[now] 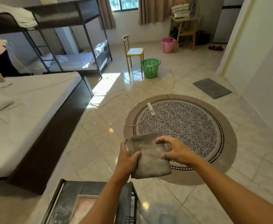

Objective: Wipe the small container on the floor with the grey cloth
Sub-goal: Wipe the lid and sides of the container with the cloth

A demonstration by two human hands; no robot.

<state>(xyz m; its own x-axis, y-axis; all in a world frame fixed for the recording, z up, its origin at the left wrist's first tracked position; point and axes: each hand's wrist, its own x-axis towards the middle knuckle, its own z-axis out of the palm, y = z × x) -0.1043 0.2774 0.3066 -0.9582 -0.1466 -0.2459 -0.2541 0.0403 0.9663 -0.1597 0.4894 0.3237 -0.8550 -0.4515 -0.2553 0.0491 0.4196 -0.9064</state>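
Observation:
A folded grey cloth [148, 159] is held in front of me above the tiled floor, gripped along its left edge by my left hand [127, 159]. My right hand [174, 152] hovers at the cloth's right edge with fingers spread, its fingertips just touching the fabric and not closed on it. Two containers stand on the floor far ahead: a green plastic basket [150, 68] beside a yellow chair, and a pink bucket [168, 45] further back. I cannot tell which of them is the small container.
A round patterned rug [197, 126] with a white power strip [150, 108] and trailing cable lies ahead. A bed [27, 113] fills the left side, where another person leans over it. A dark stand [90, 204] is right below my arms. A grey mat [212, 88] lies right.

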